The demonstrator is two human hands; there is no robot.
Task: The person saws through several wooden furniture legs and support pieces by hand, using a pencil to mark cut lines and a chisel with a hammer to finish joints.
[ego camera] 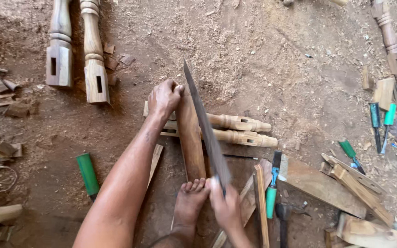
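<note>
**Long blade held over a wooden plank on a sawdust floor**

At far left, two turned wooden legs (76, 50) lie side by side, mortised ends toward the viewer; a green-handled tool (88, 174) rests nearer on the floor (263, 59). The left hand (164, 97) is clenched on the far end of the plank (191, 140), whose long axis runs almost straight away from the viewer, tilted slightly left at its far end. A bare foot (189, 202) presses on its near end. The right hand (226, 209) grips the near end of the long blade (205, 126), which lies along the plank's right edge, its tip pointing away and slightly left, past the left hand. Two turned spindles (240, 131) lie crosswise under the plank, pointing right. Beyond the tip the floor is loose sawdust. To the right, a green-handled chisel (272, 195), offcut boards (354, 186) and further chisels (382, 121) crowd the near side.
</note>
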